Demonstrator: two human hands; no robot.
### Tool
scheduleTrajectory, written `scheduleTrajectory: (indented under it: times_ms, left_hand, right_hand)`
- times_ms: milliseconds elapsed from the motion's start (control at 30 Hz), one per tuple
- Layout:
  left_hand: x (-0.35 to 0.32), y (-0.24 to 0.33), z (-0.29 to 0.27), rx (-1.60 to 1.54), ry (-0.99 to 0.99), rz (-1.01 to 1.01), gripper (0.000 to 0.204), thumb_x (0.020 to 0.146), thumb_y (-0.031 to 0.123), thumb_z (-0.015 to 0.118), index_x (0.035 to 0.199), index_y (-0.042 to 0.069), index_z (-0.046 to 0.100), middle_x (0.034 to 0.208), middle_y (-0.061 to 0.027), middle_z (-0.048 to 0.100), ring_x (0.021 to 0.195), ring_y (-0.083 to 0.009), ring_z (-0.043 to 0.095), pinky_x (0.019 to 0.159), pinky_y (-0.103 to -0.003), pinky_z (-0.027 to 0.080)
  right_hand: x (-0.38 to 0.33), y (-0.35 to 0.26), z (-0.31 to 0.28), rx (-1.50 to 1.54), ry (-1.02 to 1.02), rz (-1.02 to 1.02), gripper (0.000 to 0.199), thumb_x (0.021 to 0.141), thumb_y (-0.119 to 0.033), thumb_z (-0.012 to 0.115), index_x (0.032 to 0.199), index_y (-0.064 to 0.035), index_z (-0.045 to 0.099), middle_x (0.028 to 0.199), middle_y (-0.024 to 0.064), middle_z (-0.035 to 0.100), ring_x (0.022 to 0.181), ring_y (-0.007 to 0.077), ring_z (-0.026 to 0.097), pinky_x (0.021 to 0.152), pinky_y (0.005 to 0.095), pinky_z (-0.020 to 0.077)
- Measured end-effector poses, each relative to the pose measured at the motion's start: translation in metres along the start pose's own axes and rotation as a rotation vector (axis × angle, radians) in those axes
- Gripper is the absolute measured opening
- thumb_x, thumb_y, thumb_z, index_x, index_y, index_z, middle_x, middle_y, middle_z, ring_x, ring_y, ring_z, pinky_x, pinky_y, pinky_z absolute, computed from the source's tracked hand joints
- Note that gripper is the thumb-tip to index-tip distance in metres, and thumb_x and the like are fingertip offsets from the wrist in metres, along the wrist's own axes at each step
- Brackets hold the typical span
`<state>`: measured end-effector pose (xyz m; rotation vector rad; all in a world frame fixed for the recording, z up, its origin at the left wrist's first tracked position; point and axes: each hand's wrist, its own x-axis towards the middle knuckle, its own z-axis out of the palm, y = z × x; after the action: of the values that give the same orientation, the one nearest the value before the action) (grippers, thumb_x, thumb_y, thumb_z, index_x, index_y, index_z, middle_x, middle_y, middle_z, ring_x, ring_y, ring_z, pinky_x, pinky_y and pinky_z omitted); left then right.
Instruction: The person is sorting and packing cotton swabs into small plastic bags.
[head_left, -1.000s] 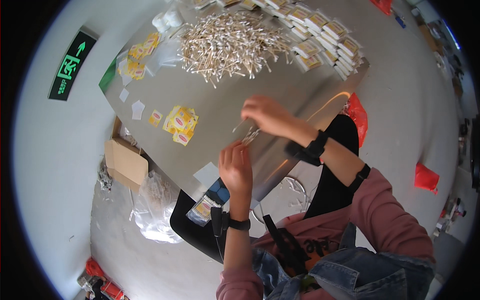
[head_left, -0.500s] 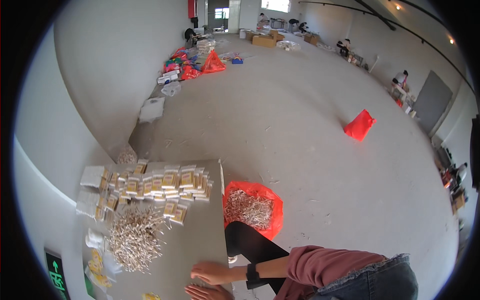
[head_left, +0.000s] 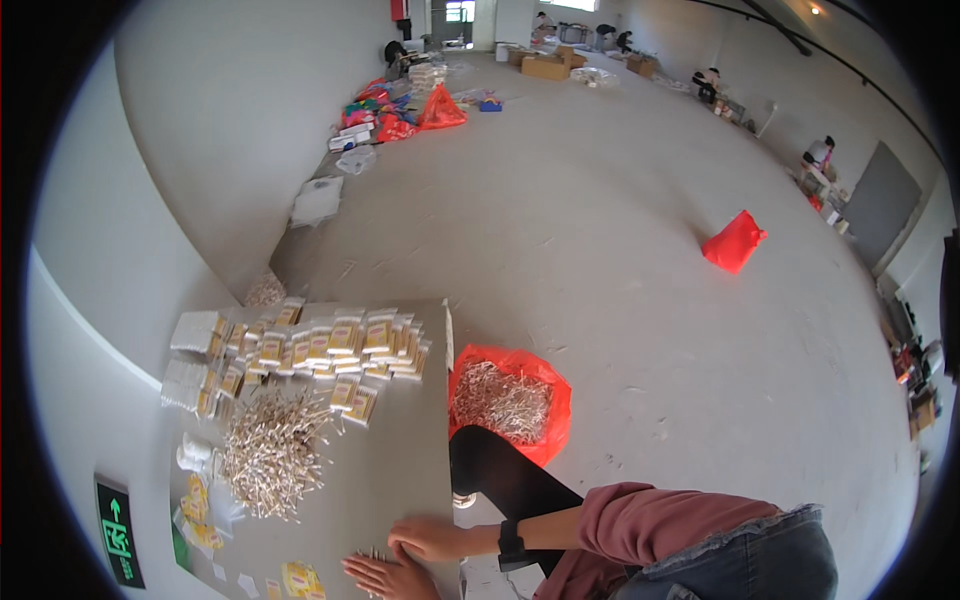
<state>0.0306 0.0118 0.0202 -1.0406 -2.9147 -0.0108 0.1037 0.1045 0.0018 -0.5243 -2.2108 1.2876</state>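
Note:
My left hand (head_left: pixel 392 578) lies low over the table (head_left: pixel 385 470), its fingers stretched out flat. A few cotton swabs (head_left: pixel 374 554) stick out from beneath it at both sides. Against it rests my right hand (head_left: pixel 428 538), a dark band on its wrist, its fingers slightly curved beside the swab ends. Whether it touches the swabs is hard to tell. Farther left is a big loose heap of cotton swabs (head_left: pixel 270 455). Filled clear packets of swabs (head_left: pixel 345 335) with yellow labels line the far part of the table.
Yellow printed cards (head_left: pixel 302 578) lie near my left hand, with more yellow packaging (head_left: pixel 197 510) at the left edge. An open red bag of swabs (head_left: pixel 505 400) stands on the floor beside my leg (head_left: pixel 500 460). Another red bag (head_left: pixel 735 242) stands farther off. Several people work in the distance.
The view has tilted down slightly, showing more of the near table. My left hand is now fully in view, and swabs show under it. My right hand has barely moved.

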Motion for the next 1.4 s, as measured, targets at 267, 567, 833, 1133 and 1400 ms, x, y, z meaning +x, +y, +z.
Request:
scheduleTrajectory:
  times_ms: [267, 567, 833, 1133, 1400]
  left_hand:
    - [-0.009, -0.033, 0.021, -0.281, 0.044, -0.038, 0.072, 0.101, 0.045, 0.042, 0.154, 0.0, 0.025, 0.159, -0.0216, 0.026, 0.149, -0.0362, 0.022, 0.121, -0.05, 0.014]
    - [-0.022, -0.036, 0.013, -1.501, 0.512, -0.567, 0.064, 0.108, 0.037, 0.037, 0.156, 0.001, 0.014, 0.162, -0.0181, 0.021, 0.149, -0.0328, 0.022, 0.122, -0.043, 0.016]
    - [-0.011, -0.023, 0.01, -1.668, 0.604, -0.547, 0.067, 0.107, 0.042, 0.035, 0.155, 0.001, 0.013, 0.161, -0.0199, 0.023, 0.15, -0.0336, 0.021, 0.123, -0.044, 0.013]
    - [-0.006, -0.036, 0.009, -1.303, 0.433, -0.543, 0.041, 0.098, 0.019, 0.061, 0.133, 0.0, 0.05, 0.137, -0.0154, 0.051, 0.131, -0.0316, 0.044, 0.111, -0.045, 0.033]
    - [-0.001, -0.068, 0.008, -0.76, 0.261, -0.293, 0.016, 0.081, 0.012, 0.078, 0.089, 0.003, 0.068, 0.101, -0.0108, 0.052, 0.101, -0.0301, 0.048, 0.09, -0.044, 0.04]
  right_hand:
    - [-0.004, 0.001, 0.032, 0.024, 0.192, -0.003, 0.026, 0.086, -0.004, 0.064, 0.112, -0.0072, 0.061, 0.107, 0.0156, 0.06, 0.102, 0.0361, 0.058, 0.09, 0.0431, 0.0471]
    - [0.03, -0.009, 0.033, 0.549, 0.071, 0.301, 0.052, 0.107, -0.039, 0.041, 0.14, 0.0003, 0.047, 0.141, 0.0133, 0.05, 0.136, 0.0211, 0.043, 0.116, 0.0354, 0.0305]
    - [0.033, -0.021, 0.056, 0.596, -0.024, 0.259, 0.059, 0.106, -0.044, 0.038, 0.142, 0.003, 0.041, 0.147, 0.0171, 0.045, 0.139, 0.0254, 0.04, 0.118, 0.0397, 0.0286]
    - [0.036, -0.018, 0.049, 0.545, -0.037, 0.182, 0.053, 0.107, -0.039, 0.041, 0.142, 0.0009, 0.043, 0.144, 0.0145, 0.047, 0.137, 0.023, 0.042, 0.116, 0.0383, 0.0308]
    - [0.023, -0.007, 0.007, 0.506, -0.006, 0.217, 0.039, 0.106, -0.028, 0.048, 0.136, -0.0029, 0.048, 0.136, 0.0103, 0.053, 0.129, 0.022, 0.051, 0.108, 0.0359, 0.0397]
